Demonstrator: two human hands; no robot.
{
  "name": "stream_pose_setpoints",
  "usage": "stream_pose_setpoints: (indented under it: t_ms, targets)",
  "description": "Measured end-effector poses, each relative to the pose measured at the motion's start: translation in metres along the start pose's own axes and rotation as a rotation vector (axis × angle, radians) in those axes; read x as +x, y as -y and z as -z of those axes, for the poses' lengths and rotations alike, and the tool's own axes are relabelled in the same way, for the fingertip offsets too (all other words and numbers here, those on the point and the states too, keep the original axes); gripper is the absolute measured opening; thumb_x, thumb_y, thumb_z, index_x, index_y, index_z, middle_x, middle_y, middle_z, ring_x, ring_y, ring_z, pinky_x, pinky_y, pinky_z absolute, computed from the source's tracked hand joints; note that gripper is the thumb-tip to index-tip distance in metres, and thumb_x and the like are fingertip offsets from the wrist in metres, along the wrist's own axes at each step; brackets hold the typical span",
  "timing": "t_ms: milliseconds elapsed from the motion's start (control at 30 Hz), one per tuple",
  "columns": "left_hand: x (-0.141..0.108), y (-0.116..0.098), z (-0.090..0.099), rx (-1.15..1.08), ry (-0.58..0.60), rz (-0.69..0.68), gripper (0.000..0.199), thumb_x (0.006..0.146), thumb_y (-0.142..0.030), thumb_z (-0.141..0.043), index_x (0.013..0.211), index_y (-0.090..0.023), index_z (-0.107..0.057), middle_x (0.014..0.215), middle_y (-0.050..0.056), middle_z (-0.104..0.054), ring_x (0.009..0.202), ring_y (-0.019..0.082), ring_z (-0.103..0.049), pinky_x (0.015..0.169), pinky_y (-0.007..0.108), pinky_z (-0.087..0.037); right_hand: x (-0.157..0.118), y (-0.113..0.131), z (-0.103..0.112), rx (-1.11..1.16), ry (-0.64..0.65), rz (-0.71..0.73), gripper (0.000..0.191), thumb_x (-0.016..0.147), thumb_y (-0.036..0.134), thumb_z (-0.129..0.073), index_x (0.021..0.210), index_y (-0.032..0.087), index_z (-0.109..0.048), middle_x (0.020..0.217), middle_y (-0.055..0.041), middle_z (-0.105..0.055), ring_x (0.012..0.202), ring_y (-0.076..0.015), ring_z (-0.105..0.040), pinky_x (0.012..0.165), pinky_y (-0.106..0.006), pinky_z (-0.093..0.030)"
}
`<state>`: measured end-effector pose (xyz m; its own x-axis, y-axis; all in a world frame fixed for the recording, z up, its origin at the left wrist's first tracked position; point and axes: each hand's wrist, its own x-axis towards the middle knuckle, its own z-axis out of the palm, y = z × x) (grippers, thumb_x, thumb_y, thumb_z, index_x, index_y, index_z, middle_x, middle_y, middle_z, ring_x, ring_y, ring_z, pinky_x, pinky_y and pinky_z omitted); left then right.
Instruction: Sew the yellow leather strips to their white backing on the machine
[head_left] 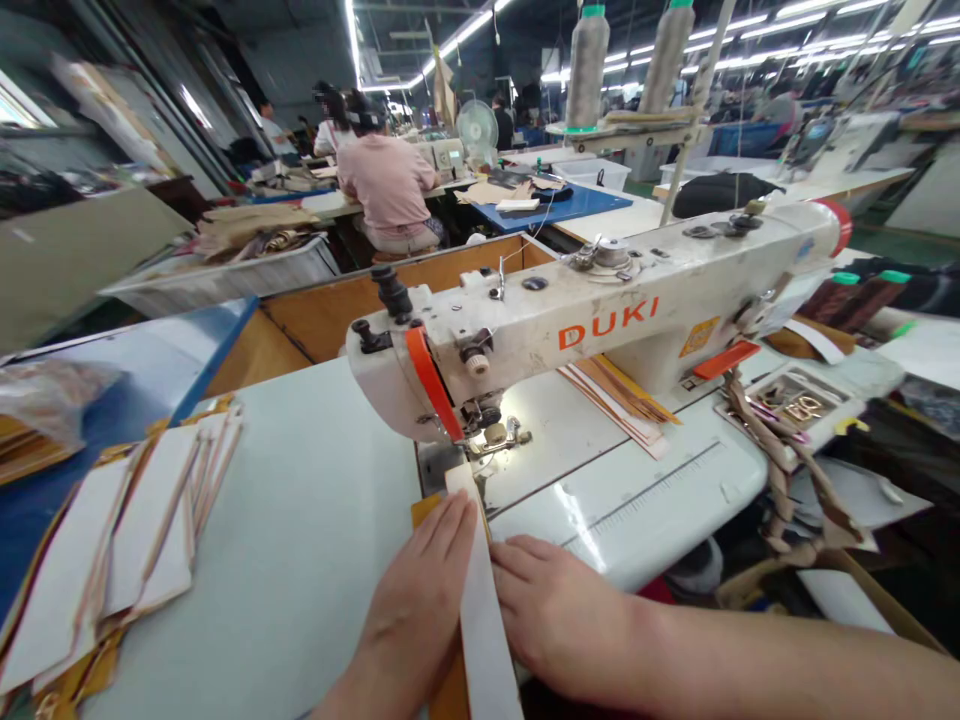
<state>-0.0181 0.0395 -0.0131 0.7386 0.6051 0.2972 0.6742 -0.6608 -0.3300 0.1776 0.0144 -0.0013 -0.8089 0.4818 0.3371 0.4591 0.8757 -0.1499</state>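
A long white strip (484, 630) lies over a mustard-yellow piece (426, 512), its far end just in front of the sewing machine's (600, 310) needle area. My left hand (420, 585) presses its fingertips together on the strip's left side near that end; its thumb is hidden. On the other side, the curled fingers of my right hand (555, 610) hold the strip's right edge. The presser foot (495, 438) is lit by the machine's lamp, a little beyond my fingers. Whether the strip's tip is under it, I cannot tell.
Stacked white-faced strips (150, 520) lie on the table's left. More strips (622, 400) rest behind the needle, under the machine arm. A parts tray (799, 400) with small metal pieces sits at right. Two thread cones (589, 70) stand above. A person in pink (386, 185) sits ahead.
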Motion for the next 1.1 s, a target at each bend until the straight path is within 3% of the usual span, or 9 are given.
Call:
stream_pose_setpoints:
  t_ms: [167, 367, 500, 900, 1100]
  targets:
    - [-0.005, 0.004, -0.006, 0.024, -0.039, -0.019, 0.048, 0.086, -0.009, -0.032, 0.13, -0.002, -0.049, 0.128, 0.02, -0.06, 0.119, 0.026, -0.056, 0.094, 0.035, -0.049, 0.001, 0.0, -0.001, 0.028, -0.007, -0.01, 0.012, 0.087, 0.023, -0.06, 0.087, 0.012, -0.063, 0.091, -0.0074, -0.063, 0.085, -0.0228, -0.051, 0.08, -0.036, -0.044]
    - [-0.009, 0.004, -0.017, 0.02, -0.152, -0.01, 0.058, 0.089, -0.009, -0.026, 0.147, -0.002, -0.024, 0.129, 0.021, -0.059, 0.114, 0.027, -0.059, 0.092, 0.037, -0.05, 0.002, -0.001, -0.002, 0.032, -0.026, -0.019, 0.014, 0.088, 0.025, -0.059, 0.084, 0.013, -0.063, 0.092, -0.0073, -0.062, 0.085, -0.0221, -0.052, 0.076, -0.035, -0.044]
    - [-0.007, 0.006, -0.014, 0.026, -0.171, -0.026, 0.061, 0.09, -0.009, -0.024, 0.15, -0.002, -0.015, 0.127, 0.021, -0.06, 0.11, 0.027, -0.061, 0.09, 0.037, -0.05, 0.004, -0.001, -0.004, 0.011, -0.067, -0.028, 0.014, 0.087, 0.027, -0.06, 0.085, 0.013, -0.064, 0.088, -0.0072, -0.063, 0.087, -0.0232, -0.053, 0.074, -0.034, -0.044]
    - [-0.008, 0.011, -0.009, 0.054, -0.095, -0.063, 0.069, 0.083, -0.005, -0.03, 0.15, 0.0, -0.012, 0.125, 0.023, -0.061, 0.11, 0.029, -0.062, 0.087, 0.037, -0.053, 0.006, -0.002, -0.003, 0.04, -0.069, -0.033, 0.013, 0.086, 0.025, -0.063, 0.079, 0.013, -0.065, 0.082, -0.0066, -0.061, 0.081, -0.0216, -0.052, 0.067, -0.033, -0.044]
    - [-0.006, 0.01, -0.009, 0.076, -0.118, -0.087, 0.066, 0.086, -0.006, -0.027, 0.149, 0.002, -0.011, 0.122, 0.023, -0.063, 0.108, 0.029, -0.063, 0.088, 0.038, -0.052, 0.004, -0.002, -0.005, 0.032, -0.062, -0.034, 0.014, 0.086, 0.025, -0.061, 0.08, 0.014, -0.066, 0.086, -0.0064, -0.062, 0.082, -0.0218, -0.052, 0.07, -0.033, -0.045]
